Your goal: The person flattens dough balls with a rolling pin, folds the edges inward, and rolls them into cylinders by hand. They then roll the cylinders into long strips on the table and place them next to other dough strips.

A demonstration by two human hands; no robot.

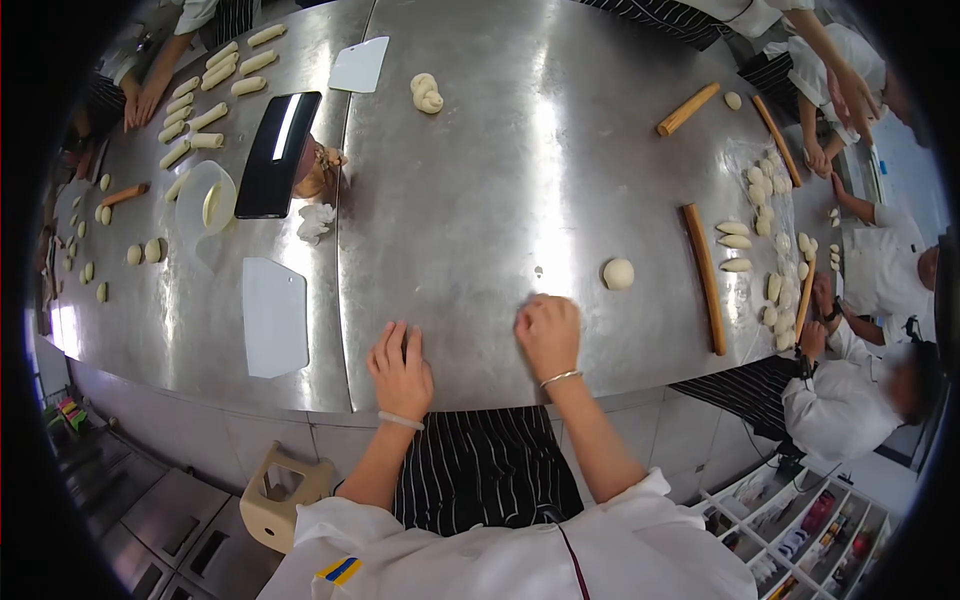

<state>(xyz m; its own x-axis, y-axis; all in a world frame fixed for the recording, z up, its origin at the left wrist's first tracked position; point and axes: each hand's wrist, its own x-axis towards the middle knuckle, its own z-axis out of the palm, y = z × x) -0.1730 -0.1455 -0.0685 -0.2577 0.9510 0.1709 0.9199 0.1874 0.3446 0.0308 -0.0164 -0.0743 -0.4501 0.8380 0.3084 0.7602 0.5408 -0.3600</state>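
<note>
Near the front edge of the metal table (450,230), my left hand (401,370) rests with its fingers stretched out and nothing in it. My right hand (551,338) is curled closed on the table to the right; whatever its fingers may hold is hidden. Just beyond those knuckles lies a tiny scrap (538,271). A round dough ball (618,274) sits to the right of my right hand, apart from it. Farther back is a knotted piece of dough (426,93). A white dough scraper (276,318) lies left of my left hand.
A propped tablet (278,155), a clear container (206,208) and a second scraper (359,65) stand or lie on the left. Several dough rolls (220,70) are behind them. A rolling pin (704,280) lies at right. Other people work around the table; a stool (285,490) stands below.
</note>
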